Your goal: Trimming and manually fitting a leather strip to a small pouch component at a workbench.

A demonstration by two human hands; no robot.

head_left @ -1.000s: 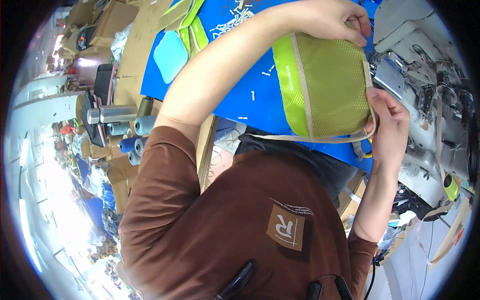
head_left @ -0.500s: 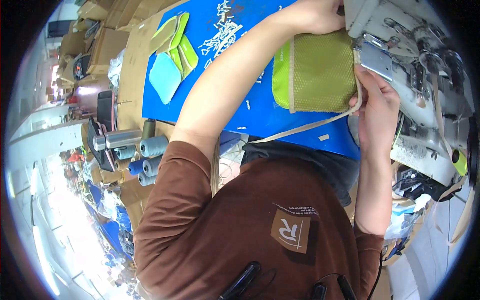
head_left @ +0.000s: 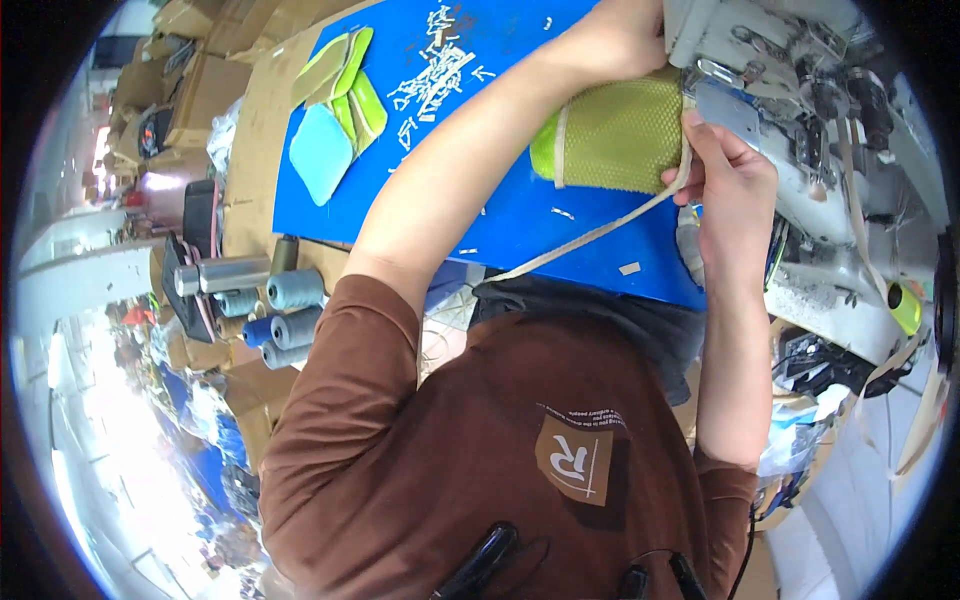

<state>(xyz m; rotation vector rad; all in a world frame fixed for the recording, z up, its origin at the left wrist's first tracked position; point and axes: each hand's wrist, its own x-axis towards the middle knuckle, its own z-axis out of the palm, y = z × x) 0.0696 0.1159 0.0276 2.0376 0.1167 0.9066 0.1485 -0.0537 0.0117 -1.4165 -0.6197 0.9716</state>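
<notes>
A green mesh fabric panel [head_left: 622, 135] with beige edging lies on the blue table, its right edge up against the sewing machine [head_left: 790, 130]. My right hand [head_left: 738, 190] is closed at that edge, pinching a narrow beige binding tape [head_left: 590, 235] between thumb and fingers. From there the tape runs slackly down toward my lap. My left hand [head_left: 615, 42] reaches over the panel's far side beside the machine head; its fingers are hidden behind the machine. A metal plate [head_left: 725, 112] on the machine sits just beyond my right fingertips.
Green pieces [head_left: 355, 105] and a light blue piece [head_left: 322, 152] lie on the blue tabletop [head_left: 400, 215] at left, near scattered white scraps [head_left: 435, 75]. Thread cones [head_left: 295, 290] and a metal flask [head_left: 235, 275] stand left of the table. Cardboard boxes [head_left: 205, 100] are stacked beyond.
The mesh panel has moved farther away along the machine, and less of its near part shows. My right hand stays at its edge with the tape. The whole view has shifted slightly.
</notes>
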